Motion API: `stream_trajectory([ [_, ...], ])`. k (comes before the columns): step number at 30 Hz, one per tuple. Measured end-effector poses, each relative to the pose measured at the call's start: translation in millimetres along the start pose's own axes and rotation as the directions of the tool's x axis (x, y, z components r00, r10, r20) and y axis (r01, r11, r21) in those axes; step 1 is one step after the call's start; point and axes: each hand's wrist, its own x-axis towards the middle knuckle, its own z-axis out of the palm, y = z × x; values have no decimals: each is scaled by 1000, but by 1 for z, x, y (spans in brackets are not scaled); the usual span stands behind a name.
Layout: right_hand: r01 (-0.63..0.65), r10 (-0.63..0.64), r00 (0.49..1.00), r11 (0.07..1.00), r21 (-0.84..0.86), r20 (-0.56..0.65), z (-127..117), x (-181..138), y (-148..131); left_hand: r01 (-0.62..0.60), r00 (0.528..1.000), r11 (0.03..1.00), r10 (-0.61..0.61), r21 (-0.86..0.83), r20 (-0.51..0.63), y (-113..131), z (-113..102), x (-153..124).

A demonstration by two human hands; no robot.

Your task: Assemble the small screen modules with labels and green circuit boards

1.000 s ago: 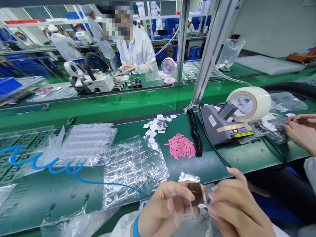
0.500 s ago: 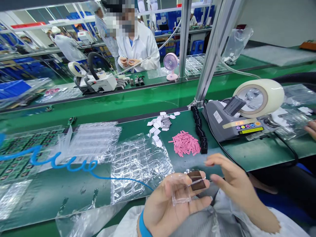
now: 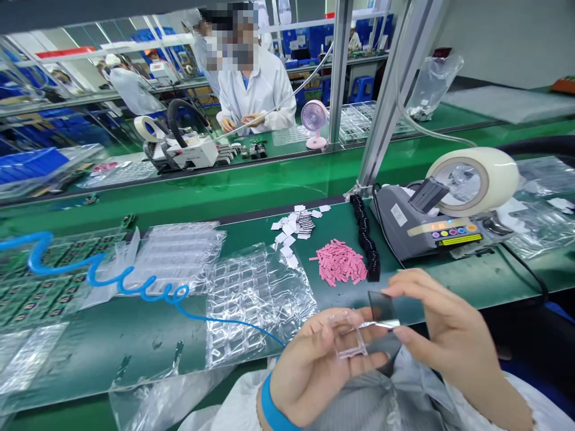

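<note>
Head view: the left hand (image 3: 314, 368) has its grip clenched around a clear plastic frame (image 3: 348, 335), which rests on its fingertips. The right hand (image 3: 433, 326) pinches a dark square plate (image 3: 381, 305) just beside the frame. Both are held in front of the pink strips (image 3: 340, 267) on the green desk (image 3: 449, 281). A tape dispenser (image 3: 417, 230) stands to the right of the strips.

The scene is lit brightly and evenly from above. Glare is seen on the plastic trays (image 3: 256, 299). Lines are bent at the frame edges; the lower right is slightly blurred.
</note>
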Motion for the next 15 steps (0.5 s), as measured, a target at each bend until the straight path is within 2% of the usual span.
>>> stream_trajectory([
  [3, 157, -164, 986, 960, -232, -11, -8, 3, -9, -18, 996, 993, 28, 115, -83, -2, -3, 3],
  [6, 244, -247, 968, 899, -364, 41, -9, 2, -15, -41, 989, 979, 69, 200, -133, -4, -4, 5],
  [12, 276, -229, 959, 887, -370, 164, -4, -3, -13, -76, 983, 947, 124, 313, -135, -5, 0, 6],
  [15, 269, -230, 961, 900, -342, 151, -4, -2, -13, -106, 982, 942, 149, 318, -114, -5, -3, 6],
])
